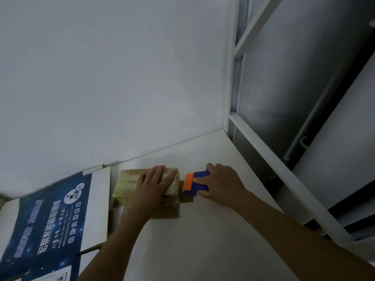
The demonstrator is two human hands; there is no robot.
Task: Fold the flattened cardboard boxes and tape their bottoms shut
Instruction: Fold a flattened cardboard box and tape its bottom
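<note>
A small brown cardboard box (126,183) stands on the white table (203,230) near the wall, its top face shiny with tape. My left hand (154,185) lies flat on that top face, fingers straight, pressing it down. My right hand (221,182) grips a blue tape dispenser (199,180) with an orange blade guard, held against the box's right side. The lower right edge of the box is blurred and partly hidden by my left hand.
A large flattened carton (50,226), white with a dark blue printed panel, lies at the left on the table. A white wall rises behind. To the right stands a white metal frame (284,165) along the table's edge.
</note>
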